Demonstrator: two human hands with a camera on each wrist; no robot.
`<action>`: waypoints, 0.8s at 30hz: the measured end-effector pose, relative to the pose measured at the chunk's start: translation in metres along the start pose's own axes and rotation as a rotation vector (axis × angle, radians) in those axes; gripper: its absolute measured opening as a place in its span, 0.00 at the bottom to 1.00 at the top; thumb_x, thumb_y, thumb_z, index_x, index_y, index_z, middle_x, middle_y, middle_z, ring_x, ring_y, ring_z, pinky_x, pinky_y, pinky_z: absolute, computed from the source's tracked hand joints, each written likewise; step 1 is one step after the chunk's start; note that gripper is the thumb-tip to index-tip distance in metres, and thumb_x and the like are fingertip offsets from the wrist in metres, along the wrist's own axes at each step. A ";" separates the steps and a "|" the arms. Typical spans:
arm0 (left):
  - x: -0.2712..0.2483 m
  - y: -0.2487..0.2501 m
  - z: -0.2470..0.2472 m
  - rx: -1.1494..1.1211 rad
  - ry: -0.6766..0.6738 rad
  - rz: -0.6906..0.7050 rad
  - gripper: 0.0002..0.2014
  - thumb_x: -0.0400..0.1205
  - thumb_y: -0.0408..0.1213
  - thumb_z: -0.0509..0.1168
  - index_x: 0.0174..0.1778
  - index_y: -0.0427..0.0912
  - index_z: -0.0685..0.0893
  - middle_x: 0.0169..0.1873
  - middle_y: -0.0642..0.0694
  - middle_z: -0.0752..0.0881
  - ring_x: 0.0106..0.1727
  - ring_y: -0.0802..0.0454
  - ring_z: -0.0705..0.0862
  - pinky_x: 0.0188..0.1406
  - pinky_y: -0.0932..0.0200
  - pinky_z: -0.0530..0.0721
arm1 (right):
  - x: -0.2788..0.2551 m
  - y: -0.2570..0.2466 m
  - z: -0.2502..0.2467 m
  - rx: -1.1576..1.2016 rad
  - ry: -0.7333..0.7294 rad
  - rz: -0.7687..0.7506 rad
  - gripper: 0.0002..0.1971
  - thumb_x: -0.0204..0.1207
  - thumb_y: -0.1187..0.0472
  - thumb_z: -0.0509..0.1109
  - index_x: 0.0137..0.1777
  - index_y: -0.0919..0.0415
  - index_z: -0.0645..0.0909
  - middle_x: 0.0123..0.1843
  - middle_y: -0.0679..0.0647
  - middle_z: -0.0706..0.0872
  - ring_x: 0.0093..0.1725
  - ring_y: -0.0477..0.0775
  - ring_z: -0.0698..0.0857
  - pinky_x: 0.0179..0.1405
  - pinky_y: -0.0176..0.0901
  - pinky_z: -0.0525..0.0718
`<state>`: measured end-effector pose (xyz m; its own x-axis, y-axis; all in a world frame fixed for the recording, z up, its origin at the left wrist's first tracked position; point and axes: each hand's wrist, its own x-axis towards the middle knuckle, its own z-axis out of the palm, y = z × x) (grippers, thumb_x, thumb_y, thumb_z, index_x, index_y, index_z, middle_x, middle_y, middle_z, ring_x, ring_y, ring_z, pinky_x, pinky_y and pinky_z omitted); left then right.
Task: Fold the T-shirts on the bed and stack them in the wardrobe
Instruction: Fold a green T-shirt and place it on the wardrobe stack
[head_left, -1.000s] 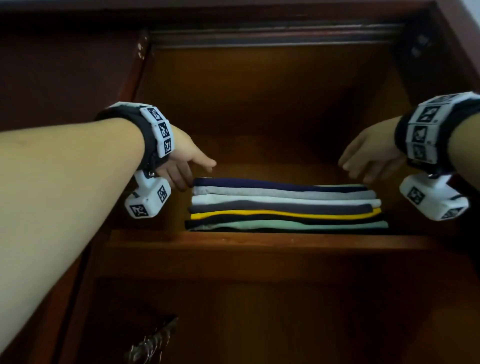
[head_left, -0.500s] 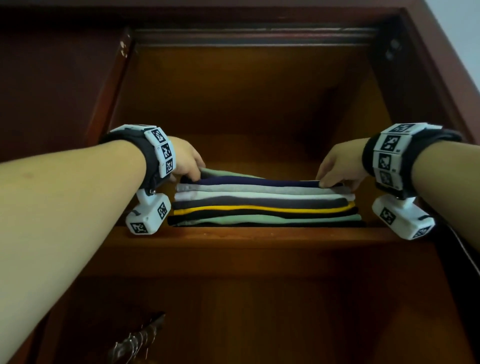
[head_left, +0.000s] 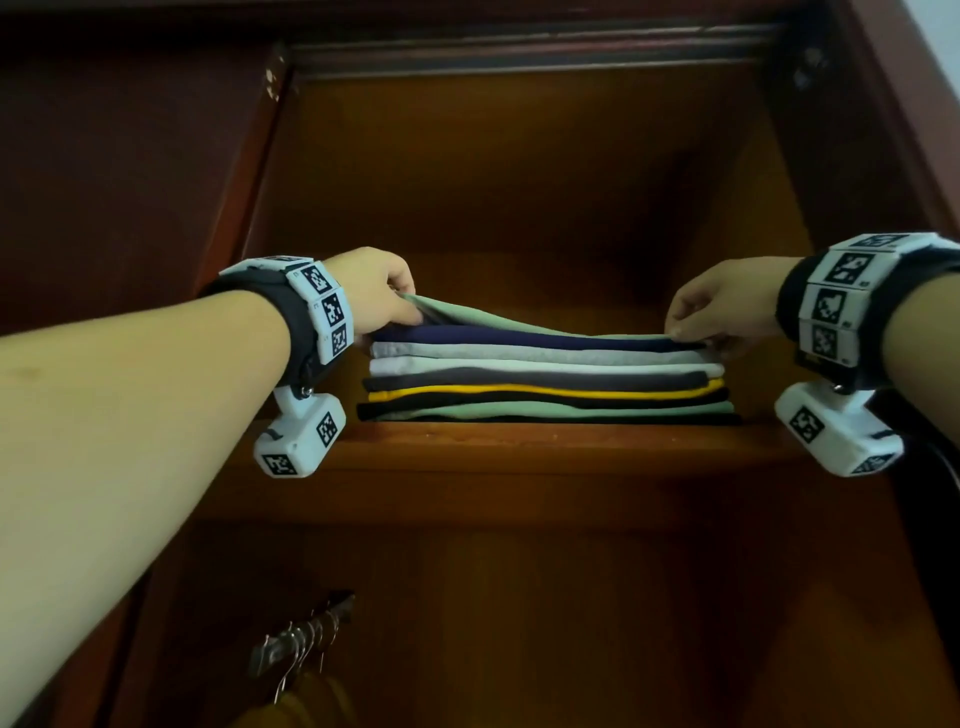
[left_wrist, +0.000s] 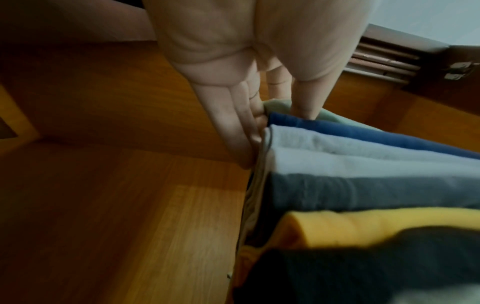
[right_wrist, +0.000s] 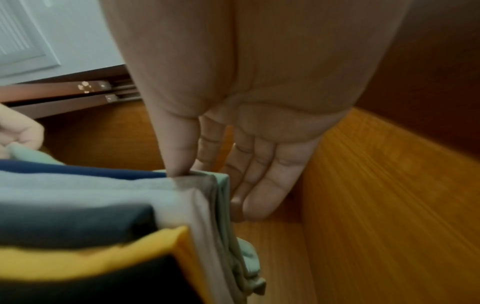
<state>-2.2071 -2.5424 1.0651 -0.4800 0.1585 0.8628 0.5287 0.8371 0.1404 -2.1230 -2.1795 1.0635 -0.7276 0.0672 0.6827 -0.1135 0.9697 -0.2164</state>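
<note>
- Stack of folded T-shirts (head_left: 545, 379) sits on the brown wooden wardrobe shelf (head_left: 545, 441); all places below are relative to this stack.
- Layers top to bottom: pale green folded T-shirt (head_left: 467, 314), navy, light grey, white, dark grey, yellow, black, another pale green.
- Left hand (head_left: 376, 291) at the stack's left end, thumb and fingers pinching the pale green shirt's corner, lifted slightly off the navy layer.
- Right hand (head_left: 722, 304) at the stack's right end; thumb presses the top edge, other fingers extend down just beside the stack.
- Metal hangers (head_left: 301, 639) well below the stack, under the shelf.
- Progress, judged: most stacking done; top shirt placed but not yet flat and squared. Bed out of view, so remaining shirts cannot be told.
</note>
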 end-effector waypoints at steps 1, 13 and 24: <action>-0.003 -0.001 0.001 -0.037 -0.012 -0.007 0.07 0.79 0.46 0.77 0.44 0.52 0.86 0.40 0.43 0.91 0.37 0.39 0.92 0.38 0.38 0.93 | -0.002 0.003 0.000 0.029 0.015 0.001 0.04 0.83 0.58 0.73 0.51 0.56 0.89 0.44 0.60 0.91 0.42 0.53 0.88 0.42 0.46 0.89; -0.018 -0.010 0.013 -0.008 -0.046 -0.021 0.05 0.86 0.45 0.69 0.49 0.51 0.80 0.41 0.41 0.90 0.27 0.48 0.86 0.24 0.58 0.84 | -0.018 0.006 0.007 0.051 0.120 -0.020 0.05 0.85 0.58 0.70 0.51 0.56 0.88 0.39 0.56 0.91 0.37 0.54 0.90 0.35 0.44 0.86; -0.036 -0.009 0.016 0.121 -0.068 -0.030 0.05 0.87 0.46 0.68 0.50 0.51 0.80 0.41 0.44 0.89 0.31 0.47 0.88 0.26 0.57 0.87 | -0.036 0.009 0.009 0.061 0.192 -0.006 0.06 0.85 0.54 0.70 0.53 0.53 0.87 0.41 0.56 0.91 0.36 0.54 0.89 0.43 0.51 0.89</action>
<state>-2.2056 -2.5471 1.0251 -0.5429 0.1645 0.8235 0.4275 0.8982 0.1024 -2.1041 -2.1756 1.0310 -0.5849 0.1111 0.8035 -0.1624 0.9545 -0.2502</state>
